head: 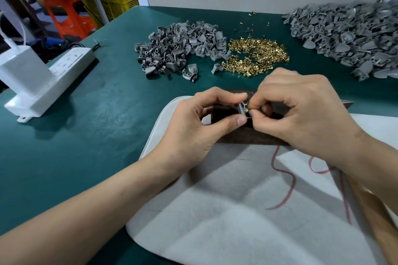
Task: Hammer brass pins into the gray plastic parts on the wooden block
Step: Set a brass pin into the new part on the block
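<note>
My left hand (200, 122) pinches a small gray plastic part (243, 106) between thumb and forefinger, just above the dark wooden block (243, 133). My right hand (301, 112) pinches a brass pin (248, 111) against the part's side. A heap of brass pins (258, 56) lies on the green table beyond the hands. A pile of gray plastic parts (178, 49) sits to its left. A bigger heap of gray parts (349, 36) fills the far right. No hammer is visible.
A white felt pad (226, 200) with a red marker line lies under the block and my forearms. A white power strip (62, 75) with a charger plugged in sits at the left. An orange stool and a yellow crate stand beyond the table's edge.
</note>
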`<state>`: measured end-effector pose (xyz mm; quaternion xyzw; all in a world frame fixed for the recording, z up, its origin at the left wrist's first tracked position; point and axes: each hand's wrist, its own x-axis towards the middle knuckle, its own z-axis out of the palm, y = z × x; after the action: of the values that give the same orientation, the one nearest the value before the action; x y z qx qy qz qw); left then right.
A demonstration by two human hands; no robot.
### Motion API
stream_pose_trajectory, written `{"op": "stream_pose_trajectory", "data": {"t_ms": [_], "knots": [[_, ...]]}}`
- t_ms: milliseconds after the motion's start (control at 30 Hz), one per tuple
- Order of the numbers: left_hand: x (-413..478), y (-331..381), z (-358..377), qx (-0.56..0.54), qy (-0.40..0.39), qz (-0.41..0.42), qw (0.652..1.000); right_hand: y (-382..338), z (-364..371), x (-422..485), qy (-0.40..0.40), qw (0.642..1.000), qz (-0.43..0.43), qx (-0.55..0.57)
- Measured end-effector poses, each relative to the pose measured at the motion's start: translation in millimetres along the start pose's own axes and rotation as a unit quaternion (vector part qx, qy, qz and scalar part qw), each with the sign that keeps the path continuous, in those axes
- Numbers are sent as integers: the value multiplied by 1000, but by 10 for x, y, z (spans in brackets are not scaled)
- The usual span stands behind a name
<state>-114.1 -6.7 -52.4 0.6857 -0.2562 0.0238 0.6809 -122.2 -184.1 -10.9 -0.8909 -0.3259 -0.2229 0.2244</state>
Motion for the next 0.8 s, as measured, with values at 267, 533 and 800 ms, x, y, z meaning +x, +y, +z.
{"op": "stream_pose_trajectory", "data": {"t_ms": [267,533,800], "knots": [[-4,8,-5,-13,-4,-7,1000,13,11,-6,11,1000,-15,-18],[-18,22,3,-1,4,-7,1000,18,-10,-9,8,999,-26,-41],[-19,22,17,3,9,-8,1000,13,-11,0,5,999,-22,-33]]}}
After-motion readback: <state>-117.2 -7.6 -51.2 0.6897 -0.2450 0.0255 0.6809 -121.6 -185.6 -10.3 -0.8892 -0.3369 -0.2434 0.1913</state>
